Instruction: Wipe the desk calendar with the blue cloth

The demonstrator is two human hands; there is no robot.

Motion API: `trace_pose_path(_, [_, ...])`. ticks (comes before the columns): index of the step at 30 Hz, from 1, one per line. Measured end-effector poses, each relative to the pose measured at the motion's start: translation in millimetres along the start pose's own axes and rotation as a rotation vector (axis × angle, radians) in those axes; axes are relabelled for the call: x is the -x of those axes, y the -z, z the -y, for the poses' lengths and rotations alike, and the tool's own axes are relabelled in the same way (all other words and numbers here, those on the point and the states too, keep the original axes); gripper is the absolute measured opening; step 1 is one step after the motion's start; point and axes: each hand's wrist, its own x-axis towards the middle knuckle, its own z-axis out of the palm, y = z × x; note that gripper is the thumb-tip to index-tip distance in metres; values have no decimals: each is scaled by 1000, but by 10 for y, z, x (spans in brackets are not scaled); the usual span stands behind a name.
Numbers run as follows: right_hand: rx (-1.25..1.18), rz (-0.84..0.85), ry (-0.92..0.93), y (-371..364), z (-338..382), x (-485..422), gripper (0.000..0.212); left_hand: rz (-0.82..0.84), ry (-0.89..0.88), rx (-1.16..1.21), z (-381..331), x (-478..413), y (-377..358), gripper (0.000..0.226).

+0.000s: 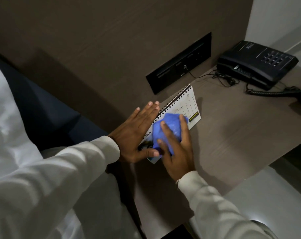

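The cloth (pixel 170 131) is showing a bright, even blue against the calendar (pixel 184 107), whose page is looking white with small dark numbers in a grid. A black wire spiral is running along the calendar's upper edge, a yellow-and-black strip is sitting at its corner far from the cloth, and a dark printed picture is peeking out beside the cloth. The desk (pixel 232 131) under the calendar is showing brown wood grain. Behind the calendar, a panel (pixel 179 63) is looking black, and the phone (pixel 256 63) is glossy black. Both sleeves (pixel 80 163) near the calendar are appearing white.
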Motion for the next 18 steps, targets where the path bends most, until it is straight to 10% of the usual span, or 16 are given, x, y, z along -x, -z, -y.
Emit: trace_pose_path(18, [-148,-261,-213,139,121,-389,45,-12,-31,-48,61,-12,-16,108])
